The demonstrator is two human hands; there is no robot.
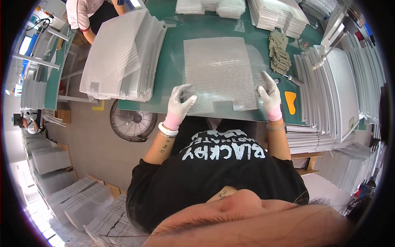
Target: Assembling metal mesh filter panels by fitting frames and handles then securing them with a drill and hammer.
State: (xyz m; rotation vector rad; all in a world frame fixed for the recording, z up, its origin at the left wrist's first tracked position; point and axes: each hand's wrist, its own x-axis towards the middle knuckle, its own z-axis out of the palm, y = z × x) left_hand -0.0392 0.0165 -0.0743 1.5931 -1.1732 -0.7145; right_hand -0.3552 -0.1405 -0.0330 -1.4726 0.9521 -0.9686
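A silvery, finely patterned mesh sheet point(218, 68) lies flat on the green table point(173, 53), with a notch cut in its near edge. Just off its near left corner is my left hand point(180, 103), in a white glove with a pink cuff. Its fingers are apart and hold nothing. On the other side, my right hand point(270, 95), gloved the same way, is beside the sheet's right edge, fingers spread. Whether either fingertip touches the sheet, I cannot tell.
Tall stacks of similar sheets point(119, 53) stand at left and along the far edge. To the right are olive-grey pieces point(279, 53), a screwdriver-like tool point(293, 79), a yellow scraper point(290, 102) and white-framed panels point(329, 86). A floor fan point(133, 119) stands at left; a person point(88, 18) is beyond.
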